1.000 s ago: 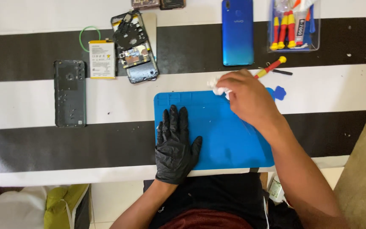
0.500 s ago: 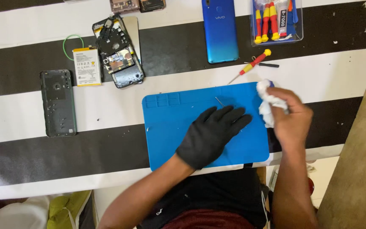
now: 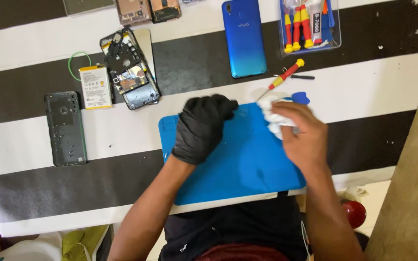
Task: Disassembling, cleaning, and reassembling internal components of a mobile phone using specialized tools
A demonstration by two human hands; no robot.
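A blue work mat (image 3: 240, 166) lies on the black-and-white striped table. My left hand (image 3: 200, 126), in a black glove, rests flat on the mat's upper left part, fingers curled toward its top edge. My bare right hand (image 3: 303, 135) is at the mat's upper right corner, closed on a crumpled white cloth (image 3: 273, 115) pressed against the mat. A red-and-yellow screwdriver (image 3: 286, 75) lies just beyond the cloth, and a small blue pick (image 3: 300, 98) sits beside it.
A blue phone back cover (image 3: 244, 38) lies at the top centre, a clear tray of red-and-yellow tools (image 3: 309, 24) to its right. To the left lie an opened phone (image 3: 130, 72), a white battery (image 3: 95, 87) and a dark phone frame (image 3: 65, 128). A wooden board (image 3: 410, 193) borders the right.
My gloved left hand slid up to the mat's top edge. My right hand with the cloth moved from the mat's right side to its upper right corner.
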